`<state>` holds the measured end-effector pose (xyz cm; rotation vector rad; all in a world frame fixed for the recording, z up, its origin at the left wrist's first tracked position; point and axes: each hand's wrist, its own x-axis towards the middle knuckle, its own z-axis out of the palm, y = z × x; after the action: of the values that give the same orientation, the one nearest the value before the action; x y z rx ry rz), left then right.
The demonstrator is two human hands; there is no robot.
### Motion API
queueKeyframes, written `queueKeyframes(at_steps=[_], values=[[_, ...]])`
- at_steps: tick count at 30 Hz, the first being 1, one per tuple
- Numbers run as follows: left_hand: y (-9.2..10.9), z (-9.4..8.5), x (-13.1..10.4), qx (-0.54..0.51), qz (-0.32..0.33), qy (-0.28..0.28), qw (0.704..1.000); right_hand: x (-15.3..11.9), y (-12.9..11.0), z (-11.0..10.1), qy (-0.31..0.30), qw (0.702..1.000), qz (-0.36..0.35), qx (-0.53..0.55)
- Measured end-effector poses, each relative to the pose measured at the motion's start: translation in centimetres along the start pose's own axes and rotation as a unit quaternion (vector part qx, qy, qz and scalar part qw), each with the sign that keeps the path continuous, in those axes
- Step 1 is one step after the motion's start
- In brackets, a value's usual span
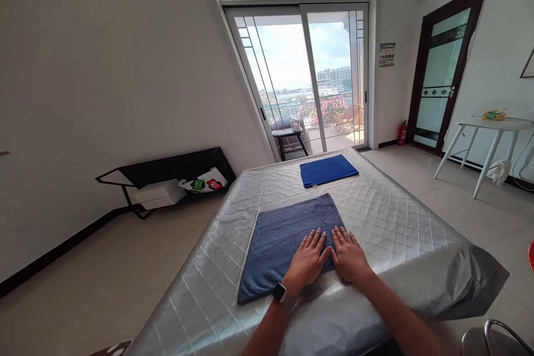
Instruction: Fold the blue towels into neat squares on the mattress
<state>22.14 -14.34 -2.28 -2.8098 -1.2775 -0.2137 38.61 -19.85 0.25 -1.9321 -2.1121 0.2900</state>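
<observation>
A grey-blue towel (pixel 283 239) lies spread out on a table with a silver quilted cover (pixel 387 206). My left hand (pixel 307 258) rests flat on the towel's right half, fingers stretched out, a watch on the wrist. Beside it, my right hand (pixel 349 253) lies flat over the towel's right edge, its fingers also extended. The two thumbs nearly meet; whether they touch I cannot tell. Small wrinkles show at the towel's near left corner. Farther back on the cover is a folded bright blue towel (pixel 329 170), apart from both hands.
A black-framed rack (pixel 179 164) holding white boxes and a bag stands by the left wall. Beyond the table is a sliding glass door (pixel 300 78) with a stool (pixel 287 133). At right stand a white table (pixel 496 122) and a fire extinguisher (pixel 402 133); a metal chair frame (pixel 494 336) is near.
</observation>
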Motion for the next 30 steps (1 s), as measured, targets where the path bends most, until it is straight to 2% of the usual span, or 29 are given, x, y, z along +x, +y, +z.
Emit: queueKeyframes(at_steps=[2, 5, 10, 13, 15, 18, 22, 30], values=[[0.0, 0.7, 0.9, 0.0, -0.001, -0.009, 1.0, 0.0, 0.0, 0.0, 0.0, 1.0, -0.002, 0.001], [-1.7, 1.2, -0.5, -0.002, -0.025, -0.009, 1.0, 0.0, 0.0, 0.0, 0.007, 1.0, -0.003, 0.003], [-7.4, 1.2, -7.0, 0.018, -0.156, -0.02, 0.987, 0.1, 0.1, 0.3, 0.013, 1.0, -0.003, 0.008], [-10.4, 1.8, -10.9, 0.048, -0.198, 0.001, 0.979, 0.1, 0.3, 0.5, 0.015, 1.0, -0.01, 0.006], [-11.5, 2.4, -12.5, 0.061, -0.209, 0.02, 0.976, 0.1, 0.4, 0.6, 0.016, 1.0, -0.01, -0.002], [-11.7, 3.2, -13.4, 0.065, -0.217, 0.055, 0.973, 0.1, 0.4, 0.4, 0.009, 1.0, -0.007, -0.019], [-10.9, 3.4, -13.0, 0.055, -0.222, 0.096, 0.969, 0.0, 0.3, -0.1, -0.005, 0.999, -0.002, -0.038], [-9.8, 2.4, -12.5, 0.053, -0.24, 0.099, 0.964, 0.0, -0.1, -1.0, -0.029, 0.998, 0.008, -0.057]])
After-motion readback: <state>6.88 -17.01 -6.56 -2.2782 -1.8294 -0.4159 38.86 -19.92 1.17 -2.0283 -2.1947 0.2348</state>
